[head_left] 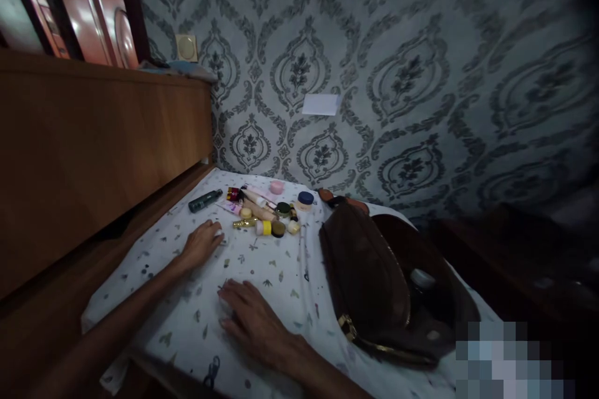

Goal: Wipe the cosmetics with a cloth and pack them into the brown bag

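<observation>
the left hand [201, 244] rests on the cloth-covered counter [285, 265], fingers curled by a small pale item [221, 235] at their tips, and whether they are clamped on it i cannot tell; the right hand [256, 319] lies lower, palm down, thumb apart from the fingers, any hold beneath them unclear. the item looks light and probably smooth, so a gentle pinch across its sides should suit. beyond the left hand, the dark green bottle [204, 201] lies on its side, seemingly stiff and slick, best taken round the middle. the beige tube [259, 210] looks soft and easy to dent, while the blue-lidded jar [306, 201] seems firm and best held by its body. the open brown bag [360, 268] on the right looks limp, better gripped along its edge
</observation>
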Available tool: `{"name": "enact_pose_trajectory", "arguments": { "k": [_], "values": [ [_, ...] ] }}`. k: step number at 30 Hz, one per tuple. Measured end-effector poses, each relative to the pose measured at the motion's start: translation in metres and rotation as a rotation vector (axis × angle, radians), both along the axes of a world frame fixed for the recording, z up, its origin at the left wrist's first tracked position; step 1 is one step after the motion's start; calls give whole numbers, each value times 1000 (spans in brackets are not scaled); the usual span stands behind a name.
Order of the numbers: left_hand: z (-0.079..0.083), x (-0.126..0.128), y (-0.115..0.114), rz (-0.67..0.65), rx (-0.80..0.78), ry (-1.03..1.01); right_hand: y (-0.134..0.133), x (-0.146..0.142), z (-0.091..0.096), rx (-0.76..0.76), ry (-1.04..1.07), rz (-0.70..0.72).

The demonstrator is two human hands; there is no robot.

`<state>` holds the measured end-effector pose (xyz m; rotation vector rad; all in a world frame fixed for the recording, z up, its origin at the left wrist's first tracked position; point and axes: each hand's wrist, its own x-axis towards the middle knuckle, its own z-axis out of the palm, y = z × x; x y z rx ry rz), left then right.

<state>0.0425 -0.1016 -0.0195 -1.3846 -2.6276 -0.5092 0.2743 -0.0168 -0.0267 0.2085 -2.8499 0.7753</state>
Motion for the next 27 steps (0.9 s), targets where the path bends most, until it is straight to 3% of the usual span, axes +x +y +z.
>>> {"name": "enact_pose_trajectory", "arguments": {
  "k": [7,12,16,20,27],
  "values": [
    [17,-40,35,23,-66,33,8,-18,-6,-15,108,-80],
    [22,-53,75,-44,-149,48,10,-15,-9,7,151,-70],
    [22,-62,93,-57,-243,37,9,-14,-6,27,154,-75],
    [27,-66,89,-119,-294,42,9,-16,-4,56,139,-55],
    [33,-67,63,-248,-277,120,11,-18,-1,138,154,-23]
  ]
}}
